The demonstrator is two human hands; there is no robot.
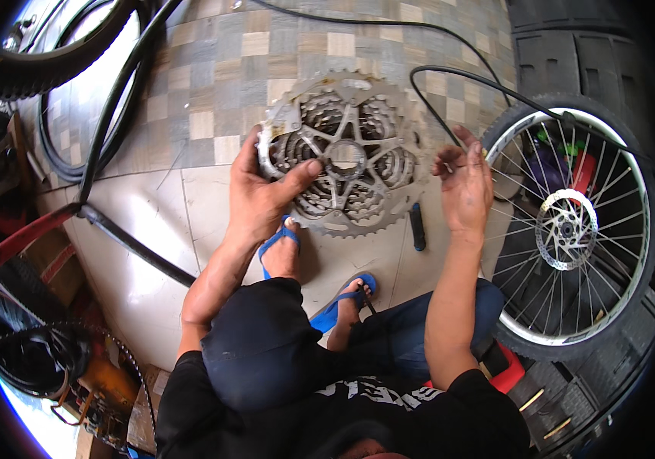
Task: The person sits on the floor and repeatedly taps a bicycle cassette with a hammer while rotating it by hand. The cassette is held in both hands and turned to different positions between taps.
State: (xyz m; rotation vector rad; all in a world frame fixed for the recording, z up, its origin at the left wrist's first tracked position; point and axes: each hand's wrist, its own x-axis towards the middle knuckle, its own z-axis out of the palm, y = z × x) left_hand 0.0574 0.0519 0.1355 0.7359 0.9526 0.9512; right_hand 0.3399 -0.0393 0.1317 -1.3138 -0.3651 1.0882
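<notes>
A large silver bicycle cassette (354,200) with many toothed rings is held up in front of me, its spidered back face showing. My left hand (270,183) grips its left side, the thumb lying over the face near the central hole. To the right of the cassette and apart from it, my right hand (466,187) is raised with its fingers curled. A thin black hose (430,107) loops down and runs into those fingers. The hose's end is hidden there.
On the right lies a bicycle wheel (507,312) with a disc rotor (567,229). A black-handled tool (417,227) rests on the tiles beside my feet. A red and black bike frame (25,246) and a knobby tyre (63,69) stand left. Another hose (373,22) crosses the floor.
</notes>
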